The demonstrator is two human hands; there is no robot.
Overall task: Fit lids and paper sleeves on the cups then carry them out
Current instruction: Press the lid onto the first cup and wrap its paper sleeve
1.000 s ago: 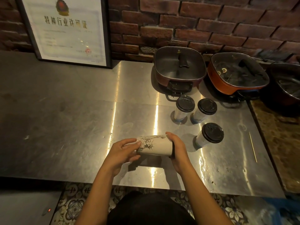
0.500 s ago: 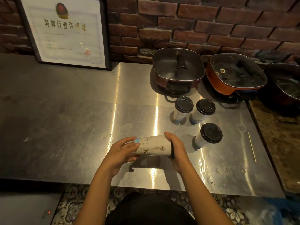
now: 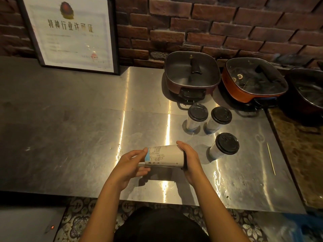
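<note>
A: Where's the cup?

B: Held cup (image 3: 164, 157) is on its side in the air, just above the steel table (image 3: 70, 137), near the front edge. Left hand (image 3: 130, 165) pinches the base end, thumb on the blue band. Right hand (image 3: 189, 158) is curled round the top end, over the black lid (image 3: 184, 164).

A: Why sideways?

B: My read: one hand braces the lid end while the other works the base, the end a sleeve would slide on from. Can't tell if the printed wall is a sleeve or the cup itself.

A: The rest?

B: Three lidded cups (image 3: 220, 117) stand upright to the right. Two are side by side just in front of the electric pots (image 3: 192, 72). One is nearer, close to the right hand. No sleeve I can make out on those.

A: Room?

B: Wide stretch of steel to the left, up to the framed certificate (image 3: 70, 32). Right is tight: the nearest cup, then a wooden stick (image 3: 271, 158) by the table's right edge. Likely set-down spot is beside the nearest cup, and a right-hand swing could knock it. Front edge sits close under the wrists, so keep the cup over steel.
</note>
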